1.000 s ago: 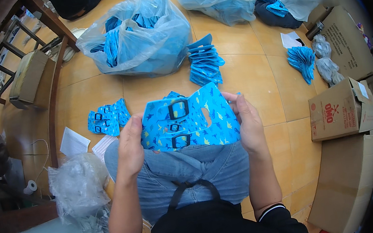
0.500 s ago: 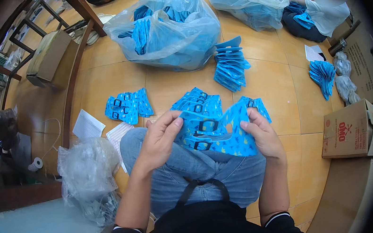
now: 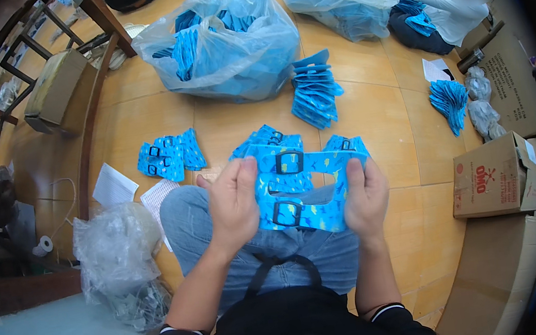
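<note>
Above my lap, a flat blue patterned piece with two black-buckled straps (image 3: 321, 215) is stretched between my hands. It has an open gap in its middle, and its buckles face me. My left hand (image 3: 235, 203) pinches its left edge, thumb on top. The right edge is gripped by my right hand (image 3: 366, 200), thumb in front and fingers behind. Just beyond lie a stack of similar buckled pieces (image 3: 265, 138), partly hidden by the held one, and a smaller group (image 3: 345, 143) to its right. Farther left rests another buckled group (image 3: 159, 161).
Ahead stands a clear plastic bag (image 3: 234, 69) full of blue pieces, beside a fanned stack (image 3: 315, 96). A second bag (image 3: 342, 10) is near a seated person (image 3: 458, 10). Cardboard boxes (image 3: 489, 181) line the right; crumpled plastic (image 3: 118, 243) and paper sheets (image 3: 113, 184) lie left.
The held piece has turned and straightened, so both buckled straps now show plainly. My hands still grip its two ends. The whole view has shifted slightly, and the seated person's arm has moved.
</note>
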Available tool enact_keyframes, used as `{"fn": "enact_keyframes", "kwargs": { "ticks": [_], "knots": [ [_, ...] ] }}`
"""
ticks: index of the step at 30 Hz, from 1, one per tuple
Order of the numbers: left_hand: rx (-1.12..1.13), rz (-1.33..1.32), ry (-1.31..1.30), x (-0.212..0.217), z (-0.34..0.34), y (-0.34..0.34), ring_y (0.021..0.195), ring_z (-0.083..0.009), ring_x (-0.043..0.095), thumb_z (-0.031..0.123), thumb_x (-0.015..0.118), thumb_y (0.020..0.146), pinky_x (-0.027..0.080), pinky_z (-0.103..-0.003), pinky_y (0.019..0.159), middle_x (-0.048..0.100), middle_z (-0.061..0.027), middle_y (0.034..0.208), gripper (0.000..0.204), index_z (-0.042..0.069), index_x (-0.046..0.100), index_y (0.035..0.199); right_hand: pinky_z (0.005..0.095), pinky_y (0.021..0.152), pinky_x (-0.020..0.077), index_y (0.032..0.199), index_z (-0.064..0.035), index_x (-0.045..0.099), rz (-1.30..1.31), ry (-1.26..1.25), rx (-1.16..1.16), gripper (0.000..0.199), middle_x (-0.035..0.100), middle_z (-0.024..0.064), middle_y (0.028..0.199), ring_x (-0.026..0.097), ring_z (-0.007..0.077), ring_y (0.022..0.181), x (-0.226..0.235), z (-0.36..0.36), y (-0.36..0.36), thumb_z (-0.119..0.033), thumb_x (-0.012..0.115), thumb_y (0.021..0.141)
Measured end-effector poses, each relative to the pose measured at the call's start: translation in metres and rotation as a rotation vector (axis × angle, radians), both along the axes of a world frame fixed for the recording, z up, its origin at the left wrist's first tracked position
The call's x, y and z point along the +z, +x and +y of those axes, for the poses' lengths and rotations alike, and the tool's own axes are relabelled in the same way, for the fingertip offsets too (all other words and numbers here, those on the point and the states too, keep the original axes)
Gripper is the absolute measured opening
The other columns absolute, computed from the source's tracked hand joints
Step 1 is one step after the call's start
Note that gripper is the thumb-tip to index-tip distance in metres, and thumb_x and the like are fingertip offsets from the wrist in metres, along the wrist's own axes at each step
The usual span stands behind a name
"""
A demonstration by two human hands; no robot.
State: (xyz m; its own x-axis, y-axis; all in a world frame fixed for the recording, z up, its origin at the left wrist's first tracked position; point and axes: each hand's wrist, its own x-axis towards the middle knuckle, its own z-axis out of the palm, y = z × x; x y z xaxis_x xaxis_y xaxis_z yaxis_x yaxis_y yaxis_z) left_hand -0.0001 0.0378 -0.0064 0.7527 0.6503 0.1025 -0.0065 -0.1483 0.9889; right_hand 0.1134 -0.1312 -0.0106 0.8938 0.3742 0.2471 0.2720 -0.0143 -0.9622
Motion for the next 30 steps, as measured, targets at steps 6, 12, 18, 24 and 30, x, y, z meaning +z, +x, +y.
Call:
{"fn": "enact_keyframes", "kwargs": {
  "ticks": [6, 12, 18, 24, 30],
  "knots": [
    [-0.073, -0.078, -0.321, -0.007, 0.007, 0.007, 0.069, 0.0004, 0.048, 0.028, 0.044, 0.102, 0.041, -0.018, 0.062, 0.06, 0.0039, 0.08, 0.033, 0.001, 0.061, 0.092, 0.024, 0.048, 0.0262, 0.071, -0.0054, 0.047, -0.031, 0.015, -0.046, 0.036, 0.039, -0.0059, 0.059, 0.032, 0.0028, 0.056, -0.007, 0.009, 0.0, -0.027, 0.054, 0.099],
    [-0.135, -0.114, -0.338, -0.004, 0.007, 0.003, 0.07, 0.0, 0.049, 0.027, 0.044, 0.103, 0.041, -0.018, 0.064, 0.06, 0.0039, 0.082, 0.031, 0.002, 0.061, 0.094, 0.0214, 0.05, 0.0251, 0.073, -0.008, 0.047, 0.186, 0.121, 0.099, 0.033, 0.04, -0.0103, 0.066, 0.03, 0.0, 0.06, -0.005, 0.011, 0.007, -0.025, 0.051, 0.1],
    [-0.166, -0.109, -0.368, 0.01, 0.011, 0.0, 0.076, -0.0001, 0.048, 0.027, 0.043, 0.102, 0.04, -0.018, 0.068, 0.059, 0.0046, 0.084, 0.03, 0.004, 0.06, 0.093, 0.0191, 0.053, 0.0291, 0.078, -0.0065, 0.053, 0.188, 0.158, 0.123, 0.029, 0.046, -0.0091, 0.068, 0.036, -0.0009, 0.062, -0.003, 0.01, 0.014, -0.025, 0.052, 0.1],
    [-0.232, -0.092, -0.383, 0.011, 0.016, 0.001, 0.073, -0.0004, 0.048, 0.026, 0.048, 0.101, 0.04, -0.017, 0.066, 0.058, 0.0045, 0.083, 0.027, 0.003, 0.059, 0.092, 0.0188, 0.055, 0.0329, 0.079, -0.0062, 0.055, 0.192, 0.14, 0.111, 0.028, 0.05, -0.0068, 0.07, 0.04, -0.0001, 0.064, -0.002, 0.01, 0.018, -0.025, 0.052, 0.1],
    [-0.144, -0.091, -0.302, 0.001, 0.007, 0.004, 0.071, 0.0003, 0.047, 0.023, 0.052, 0.1, 0.04, -0.017, 0.064, 0.057, 0.0048, 0.081, 0.023, 0.002, 0.06, 0.095, 0.0197, 0.053, 0.0308, 0.076, -0.007, 0.052, 0.179, 0.126, 0.074, 0.03, 0.047, -0.0081, 0.069, 0.037, -0.0001, 0.063, -0.004, 0.011, 0.016, -0.025, 0.052, 0.1]
  ]
}}
